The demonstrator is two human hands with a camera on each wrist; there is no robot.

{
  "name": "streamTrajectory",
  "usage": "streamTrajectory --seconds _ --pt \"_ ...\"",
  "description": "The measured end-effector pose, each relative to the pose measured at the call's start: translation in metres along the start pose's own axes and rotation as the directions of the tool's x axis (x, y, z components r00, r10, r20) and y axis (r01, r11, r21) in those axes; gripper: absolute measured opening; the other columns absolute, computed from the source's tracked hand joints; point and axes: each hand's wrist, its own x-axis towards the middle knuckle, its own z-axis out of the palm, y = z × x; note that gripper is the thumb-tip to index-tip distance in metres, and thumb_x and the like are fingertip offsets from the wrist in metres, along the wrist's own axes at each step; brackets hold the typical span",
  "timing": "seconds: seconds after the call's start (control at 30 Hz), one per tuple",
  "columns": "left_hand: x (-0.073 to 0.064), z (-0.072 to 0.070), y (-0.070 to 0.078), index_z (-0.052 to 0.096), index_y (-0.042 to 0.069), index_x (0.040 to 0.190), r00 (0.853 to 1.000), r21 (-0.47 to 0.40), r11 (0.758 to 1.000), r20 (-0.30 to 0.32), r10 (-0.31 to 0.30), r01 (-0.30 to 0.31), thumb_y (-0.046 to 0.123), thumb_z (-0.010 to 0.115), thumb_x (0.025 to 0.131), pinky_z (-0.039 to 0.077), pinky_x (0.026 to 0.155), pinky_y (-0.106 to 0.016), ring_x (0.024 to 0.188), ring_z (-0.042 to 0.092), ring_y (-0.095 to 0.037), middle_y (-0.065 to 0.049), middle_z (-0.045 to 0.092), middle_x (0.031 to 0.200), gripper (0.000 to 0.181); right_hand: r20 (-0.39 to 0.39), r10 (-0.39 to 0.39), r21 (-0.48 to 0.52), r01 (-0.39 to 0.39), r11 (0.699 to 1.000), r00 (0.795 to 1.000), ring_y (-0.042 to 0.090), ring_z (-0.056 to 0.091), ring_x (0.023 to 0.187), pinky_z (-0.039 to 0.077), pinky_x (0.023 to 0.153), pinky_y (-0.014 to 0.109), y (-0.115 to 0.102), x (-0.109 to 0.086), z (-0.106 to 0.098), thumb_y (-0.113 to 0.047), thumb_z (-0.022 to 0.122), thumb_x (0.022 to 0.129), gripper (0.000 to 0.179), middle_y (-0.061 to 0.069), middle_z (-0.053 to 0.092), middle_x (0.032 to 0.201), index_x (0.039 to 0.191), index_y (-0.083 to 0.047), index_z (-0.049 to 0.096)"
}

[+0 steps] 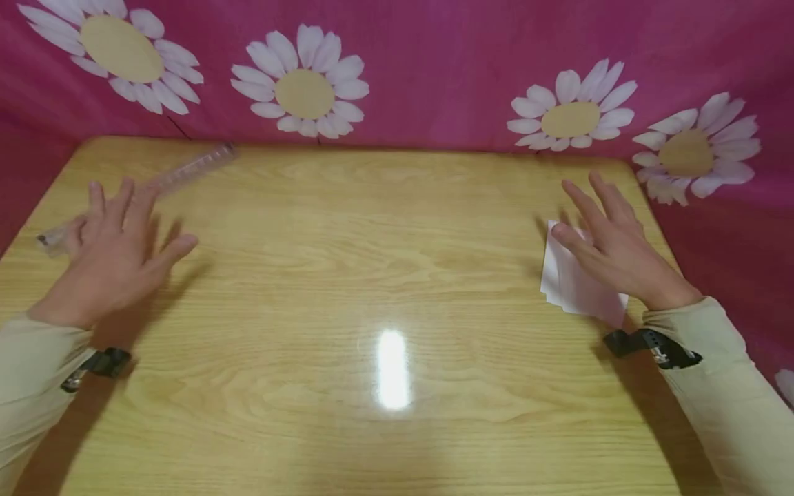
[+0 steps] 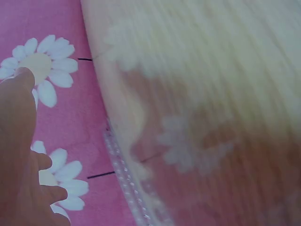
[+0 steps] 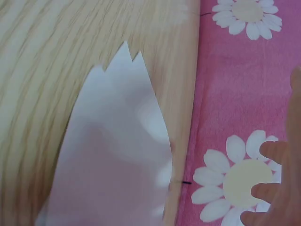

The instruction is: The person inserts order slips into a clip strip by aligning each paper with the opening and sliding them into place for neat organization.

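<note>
- Papers [image 1: 573, 289], white, lie beneath the right hand [image 1: 620, 251], which grips nothing, its fingers spread.
- Head view puts the right thumb over their upper edge; whether it touches them cannot be told.
- Right wrist view alone brings out three pointed corners, fanned and overlapping, and shows curved right fingers against the flowered cloth [image 1: 434, 89] beyond the table [image 1: 397, 275].
- Left hand [image 1: 118, 255] is likewise free of any load, thumb held out from the fingers.
- Just past the left fingertips lies a clear plastic strip [image 1: 195, 169]; the left wrist view adds its bumpy surface, close by the cloth.
- Only the head view shows a small clear piece [image 1: 56, 241] with a dark spot, just outside the left hand.
- Behind each hand, that same view shows a dark wrist strap [image 1: 105, 363].
</note>
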Motion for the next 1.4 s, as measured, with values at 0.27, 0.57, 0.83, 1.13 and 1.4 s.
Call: streamTrajectory --seconds 0.27,0.57,0.83,1.13,1.4 --pt "0.002 0.001 -0.018 0.012 0.007 0.165 0.996 0.013 0.999 -0.071 -0.051 0.052 0.065 0.039 0.103 -0.004 0.111 -0.089 0.155 -0.017 -0.058 -0.034 -0.004 0.17 0.089 -0.008 -0.03 0.033 0.031 0.999 1.0 0.048 -0.006 0.161 0.001 0.118 0.083 -0.015 0.012 0.009 -0.05 0.048 0.106 0.073 0.016 -0.003 0.176 0.167 -0.024 0.018" --pt "0.003 0.003 -0.036 0.022 -0.008 0.157 0.989 0.041 0.998 -0.146 -0.033 0.039 0.063 0.039 0.103 0.012 0.112 -0.087 0.151 0.011 -0.065 -0.044 0.021 0.159 0.091 -0.007 -0.063 0.077 0.063 0.995 0.998 0.047 -0.001 0.161 0.006 0.116 0.085 -0.031 0.023 0.018 -0.052 0.05 0.105 0.074 0.013 -0.001 0.176 0.167 -0.025 0.019" --pt "0.007 -0.001 -0.059 0.023 -0.012 0.157 0.978 -0.024 0.998 -0.199 -0.063 0.059 0.059 0.04 0.104 0.017 0.117 -0.075 0.143 0.024 -0.065 -0.046 0.03 0.152 0.09 -0.049 -0.093 0.139 0.099 0.985 0.994 0.044 0.005 0.161 0.014 0.121 0.078 -0.049 0.035 0.027 -0.056 0.048 0.105 0.072 0.009 0.004 0.176 0.166 -0.028 0.023" --pt "0.012 0.0 -0.077 0.022 -0.017 0.154 0.974 -0.037 0.994 -0.198 -0.111 0.106 0.061 0.037 0.104 0.014 0.119 -0.075 0.14 0.023 -0.068 -0.051 0.028 0.15 0.094 -0.051 -0.116 0.155 0.122 0.98 0.992 0.041 0.01 0.161 0.02 0.124 0.072 -0.073 0.049 0.038 -0.06 0.047 0.103 0.074 0.01 0.009 0.176 0.165 -0.026 0.026" --pt "0.014 -0.004 -0.093 0.014 -0.013 0.158 0.966 -0.036 0.976 -0.138 -0.217 0.214 0.063 0.035 0.103 0.012 0.12 -0.075 0.146 0.015 -0.067 -0.053 0.019 0.153 0.097 -0.051 -0.151 0.18 0.158 0.971 0.987 0.04 0.015 0.161 0.024 0.126 0.067 -0.092 0.068 0.052 -0.065 0.042 0.102 0.076 0.012 0.012 0.175 0.165 -0.025 0.028"
